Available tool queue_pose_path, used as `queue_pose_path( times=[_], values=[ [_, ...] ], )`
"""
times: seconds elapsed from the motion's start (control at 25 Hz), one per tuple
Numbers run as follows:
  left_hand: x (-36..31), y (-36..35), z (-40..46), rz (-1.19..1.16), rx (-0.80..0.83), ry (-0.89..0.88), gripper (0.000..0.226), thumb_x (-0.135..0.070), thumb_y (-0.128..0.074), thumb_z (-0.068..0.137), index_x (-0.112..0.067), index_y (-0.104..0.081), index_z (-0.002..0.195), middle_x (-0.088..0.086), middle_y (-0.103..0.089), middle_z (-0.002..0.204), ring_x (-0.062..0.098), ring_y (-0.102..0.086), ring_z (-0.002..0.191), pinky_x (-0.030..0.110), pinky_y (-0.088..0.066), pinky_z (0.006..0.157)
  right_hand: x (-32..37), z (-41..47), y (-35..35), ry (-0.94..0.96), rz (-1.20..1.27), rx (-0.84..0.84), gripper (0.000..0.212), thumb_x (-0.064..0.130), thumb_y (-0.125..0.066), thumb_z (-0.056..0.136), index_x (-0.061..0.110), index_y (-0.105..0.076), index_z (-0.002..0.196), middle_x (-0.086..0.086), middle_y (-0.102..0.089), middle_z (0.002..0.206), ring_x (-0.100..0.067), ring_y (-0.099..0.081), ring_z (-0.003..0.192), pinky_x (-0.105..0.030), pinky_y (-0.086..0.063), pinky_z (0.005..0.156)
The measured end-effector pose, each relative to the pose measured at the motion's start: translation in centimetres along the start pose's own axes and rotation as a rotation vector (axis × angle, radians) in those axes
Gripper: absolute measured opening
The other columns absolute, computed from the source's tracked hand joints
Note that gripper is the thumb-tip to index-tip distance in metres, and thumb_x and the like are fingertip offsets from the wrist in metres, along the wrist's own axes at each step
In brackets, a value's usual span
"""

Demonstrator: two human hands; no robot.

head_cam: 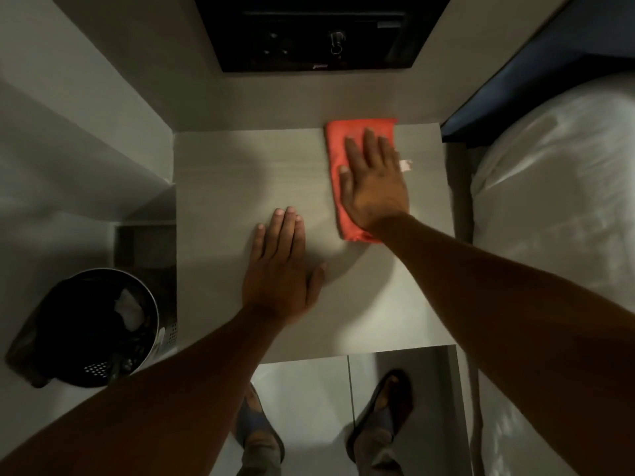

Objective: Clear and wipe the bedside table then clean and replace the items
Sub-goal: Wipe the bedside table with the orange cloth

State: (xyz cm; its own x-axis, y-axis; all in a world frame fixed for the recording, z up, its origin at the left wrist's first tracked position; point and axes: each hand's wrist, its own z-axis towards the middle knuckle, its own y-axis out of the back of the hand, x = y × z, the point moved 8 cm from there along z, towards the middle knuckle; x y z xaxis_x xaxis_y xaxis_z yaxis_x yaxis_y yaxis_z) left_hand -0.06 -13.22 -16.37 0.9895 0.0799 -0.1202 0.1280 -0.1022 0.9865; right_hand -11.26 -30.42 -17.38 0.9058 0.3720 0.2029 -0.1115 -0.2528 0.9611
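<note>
Head view, looking straight down on a pale wood-grain bedside surface (220, 173). The right hand (372, 182) lies flat, palm down and fingers spread, on a folded red cleaning cloth (335, 149); it presses the cloth to the surface without gripping it, and the cloth shows beyond the fingertips, along the thumb side and at the wrist. The cloth sits toward the far right corner of the surface, its far edge against the back wall. A small white tag (406, 165) shows just beside the little-finger side of the right hand. The left hand (280, 269) rests open and empty, palm down with fingers together, on the bare middle of the surface, nearer the person than the right hand and apart from the cloth. Beyond both hands a black wall panel (319, 32) is set into the wall, with small fittings too dark to identify. To the right of the right hand, past the edge of the surface, lies a white pillow (556, 187) on a bed with a dark headboard (536, 84). To the left of the left forearm a black perforated waste bin (96, 369) stands on the floor with a dark liner and crumpled white paper inside. Below the hands, two feet in sandals (381, 413) stand on the tiled floor.
</note>
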Motion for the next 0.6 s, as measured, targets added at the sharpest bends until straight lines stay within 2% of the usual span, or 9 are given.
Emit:
queue_pose_path(
  times=[0.08,0.24,0.48,0.6],
  values=[
    [0.1,0.0,0.0,-0.012,-0.002,0.000,0.081,-0.055,-0.036,0.095,-0.002,-0.026,0.155,0.018,-0.023,0.166,0.031,-0.015,0.156,0.052,-0.016,0.125,-3.8,-0.3,0.7,-0.049,-0.013,-0.020,0.063,0.052,-0.012,0.104,0.025,-0.010,0.161,-0.010,-0.007,0.169,-0.032,-0.003,0.156,-0.051,-0.010,0.126],
    [0.1,0.3,-0.1,-0.011,-0.029,0.005,0.078,-0.052,-0.036,0.096,-0.002,-0.027,0.155,0.017,-0.024,0.165,0.031,-0.017,0.156,0.052,-0.018,0.124,-8.6,-5.3,1.8,-0.093,-0.017,-0.075,0.062,0.047,-0.020,0.104,0.017,-0.023,0.159,-0.018,-0.018,0.166,-0.038,-0.014,0.154,-0.054,-0.015,0.124],
    [0.0,0.2,0.0,0.007,0.011,0.018,0.077,-0.051,-0.031,0.098,-0.002,-0.022,0.156,0.017,-0.020,0.166,0.031,-0.013,0.157,0.053,-0.016,0.125,-3.6,-19.8,-2.5,-0.131,0.020,0.063,0.064,0.046,-0.024,0.104,0.018,-0.013,0.160,-0.017,-0.006,0.168,-0.036,-0.001,0.156,-0.056,-0.013,0.125],
    [-0.1,0.0,0.0,0.011,0.022,0.015,0.074,-0.047,-0.031,0.098,-0.001,-0.022,0.156,0.018,-0.019,0.167,0.032,-0.012,0.157,0.054,-0.016,0.125,-0.5,-20.5,-3.7,-0.153,0.027,0.098,0.065,0.050,-0.023,0.105,0.022,-0.005,0.161,-0.013,0.002,0.168,-0.035,0.005,0.155,-0.054,-0.007,0.126]
  ],
)
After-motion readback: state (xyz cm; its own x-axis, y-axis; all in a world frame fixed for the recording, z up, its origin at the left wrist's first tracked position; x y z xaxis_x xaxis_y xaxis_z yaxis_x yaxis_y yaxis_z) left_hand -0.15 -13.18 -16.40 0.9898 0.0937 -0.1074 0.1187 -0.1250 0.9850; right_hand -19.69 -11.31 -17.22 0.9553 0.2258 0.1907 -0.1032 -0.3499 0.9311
